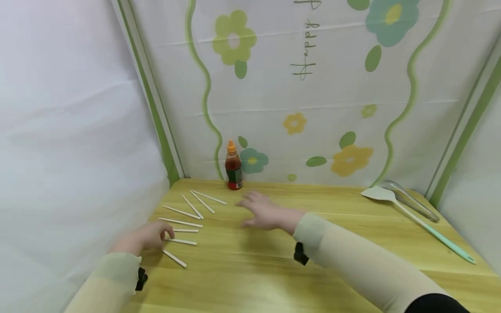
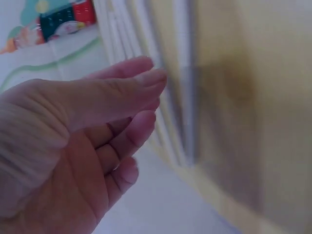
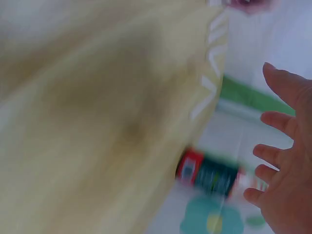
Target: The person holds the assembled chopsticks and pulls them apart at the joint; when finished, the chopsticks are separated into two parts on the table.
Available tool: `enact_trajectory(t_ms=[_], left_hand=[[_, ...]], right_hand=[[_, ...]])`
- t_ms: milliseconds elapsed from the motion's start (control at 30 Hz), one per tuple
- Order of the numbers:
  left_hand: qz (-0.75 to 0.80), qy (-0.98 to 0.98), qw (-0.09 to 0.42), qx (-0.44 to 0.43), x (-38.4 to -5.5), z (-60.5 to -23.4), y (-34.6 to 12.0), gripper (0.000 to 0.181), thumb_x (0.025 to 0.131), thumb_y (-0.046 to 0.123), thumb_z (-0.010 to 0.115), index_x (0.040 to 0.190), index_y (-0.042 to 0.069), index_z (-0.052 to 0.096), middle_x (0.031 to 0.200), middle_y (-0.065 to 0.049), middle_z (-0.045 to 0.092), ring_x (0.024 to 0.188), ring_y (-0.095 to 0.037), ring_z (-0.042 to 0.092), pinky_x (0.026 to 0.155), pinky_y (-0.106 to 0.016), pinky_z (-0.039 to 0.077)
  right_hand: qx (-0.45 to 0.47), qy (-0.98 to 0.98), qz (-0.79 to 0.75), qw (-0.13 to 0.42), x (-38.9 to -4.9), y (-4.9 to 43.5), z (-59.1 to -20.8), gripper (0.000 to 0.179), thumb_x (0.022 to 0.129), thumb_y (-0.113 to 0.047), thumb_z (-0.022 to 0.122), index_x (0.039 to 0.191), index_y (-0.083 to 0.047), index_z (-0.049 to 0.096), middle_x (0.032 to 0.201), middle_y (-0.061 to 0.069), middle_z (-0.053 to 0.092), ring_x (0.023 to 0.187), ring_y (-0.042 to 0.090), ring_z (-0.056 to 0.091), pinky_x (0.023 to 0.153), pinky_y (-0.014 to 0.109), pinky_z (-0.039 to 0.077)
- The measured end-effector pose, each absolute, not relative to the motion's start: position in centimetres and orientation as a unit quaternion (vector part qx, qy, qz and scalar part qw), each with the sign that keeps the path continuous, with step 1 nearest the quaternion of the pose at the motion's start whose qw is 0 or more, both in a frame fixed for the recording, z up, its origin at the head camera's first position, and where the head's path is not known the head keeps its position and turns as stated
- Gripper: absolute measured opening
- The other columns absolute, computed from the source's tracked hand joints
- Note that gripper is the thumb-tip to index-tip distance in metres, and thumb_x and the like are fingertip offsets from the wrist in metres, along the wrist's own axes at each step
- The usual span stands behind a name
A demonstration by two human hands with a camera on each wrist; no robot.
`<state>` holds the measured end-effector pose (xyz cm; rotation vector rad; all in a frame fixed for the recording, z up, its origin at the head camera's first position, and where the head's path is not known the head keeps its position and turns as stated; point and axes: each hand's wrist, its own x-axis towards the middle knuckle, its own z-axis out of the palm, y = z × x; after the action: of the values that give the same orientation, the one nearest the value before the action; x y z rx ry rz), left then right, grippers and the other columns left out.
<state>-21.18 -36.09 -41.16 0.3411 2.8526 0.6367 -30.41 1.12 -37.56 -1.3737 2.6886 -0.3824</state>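
Several white chopsticks (image 1: 181,223) lie fanned out on the left part of the wooden table (image 1: 250,274). My left hand (image 1: 145,237) is over their left ends near the table's left edge. In the left wrist view its thumb and fingers are loosely bent beside the chopsticks (image 2: 187,97), and nothing shows between them. Over the middle of the table, right of the chopsticks, my right hand (image 1: 266,214) has its fingers spread and holds nothing. The right wrist view shows those fingers (image 3: 275,156) apart, with the background blurred.
A red sauce bottle (image 1: 234,171) with an orange cap stands at the back edge, against a flowered cloth (image 1: 266,95). On the right lie a spatula (image 1: 415,217) with a pale green handle and metal tongs (image 1: 416,204). White cloth (image 1: 78,130) hangs along the left side.
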Motion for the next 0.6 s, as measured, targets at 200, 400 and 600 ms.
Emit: enact_trajectory(t_ms=[200, 400, 600], left_hand=[[0.215, 0.971, 0.036, 0.095, -20.5, -42.9, -35.5, 0.037, 0.062, -0.015, 0.07, 0.084, 0.01, 0.054, 0.07, -0.002, 0.046, 0.063, -0.018, 0.043, 0.06, -0.036, 0.038], [0.223, 0.969, 0.038, 0.096, -20.4, -43.5, -35.2, 0.031, 0.069, -0.013, 0.073, 0.078, 0.011, 0.056, 0.069, 0.001, 0.046, 0.066, -0.017, 0.043, 0.063, -0.037, 0.038], [0.238, 0.966, 0.054, 0.08, -20.2, -43.8, -34.6, 0.025, 0.074, -0.009, 0.074, 0.075, 0.011, 0.06, 0.071, 0.002, 0.051, 0.068, -0.018, 0.046, 0.065, -0.038, 0.04]], right_hand=[[-0.483, 0.864, -0.118, 0.077, -27.2, -3.4, -39.8, 0.053, 0.093, -0.04, 0.069, 0.139, -0.018, 0.055, 0.128, 0.001, 0.051, 0.115, 0.016, 0.045, 0.096, 0.033, 0.041], [-0.47, 0.863, -0.159, 0.097, -26.6, -3.0, -40.7, 0.045, 0.094, -0.034, 0.07, 0.134, -0.017, 0.059, 0.122, -0.001, 0.052, 0.114, 0.014, 0.045, 0.094, 0.032, 0.043], [-0.45, 0.864, -0.195, 0.116, -26.9, -2.3, -40.6, 0.04, 0.095, -0.03, 0.068, 0.131, -0.015, 0.06, 0.123, 0.002, 0.053, 0.114, 0.015, 0.045, 0.096, 0.033, 0.042]])
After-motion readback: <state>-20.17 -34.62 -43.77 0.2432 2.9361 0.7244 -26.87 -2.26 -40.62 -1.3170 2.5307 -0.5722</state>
